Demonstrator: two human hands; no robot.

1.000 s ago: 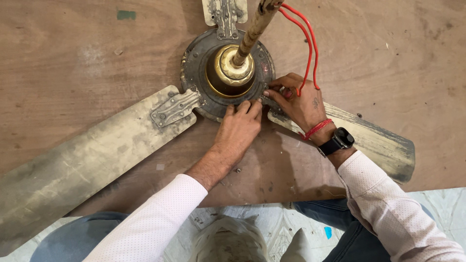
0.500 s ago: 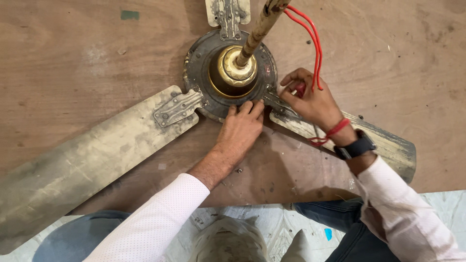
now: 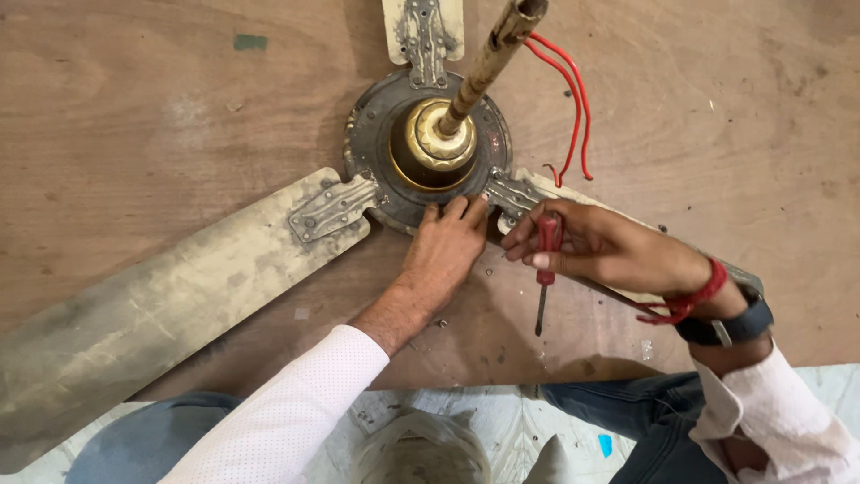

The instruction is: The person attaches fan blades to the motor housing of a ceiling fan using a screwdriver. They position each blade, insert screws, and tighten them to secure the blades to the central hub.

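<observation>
Head view: left hand (image 3: 445, 254) pressed with bent fingers (image 3: 455, 211) against the rim of the fan hub (image 3: 428, 148), gripping nothing. Right hand (image 3: 598, 248) just beside it over a blade (image 3: 179, 296), fingers closed on a red screwdriver (image 3: 545, 269), tip down. All on a brown counter (image 3: 134, 116).

This looks like a small repair workshop. A grimy ceiling fan (image 3: 430, 152), its dusty blades (image 3: 170, 305) spread out, lies across a worn, scratched plywood surface (image 3: 134, 116) that fills most of the frame. Loose red wires (image 3: 573, 99) trail from its rod at upper centre, and a red-handled screwdriver (image 3: 545, 260) shows at right of centre.
</observation>
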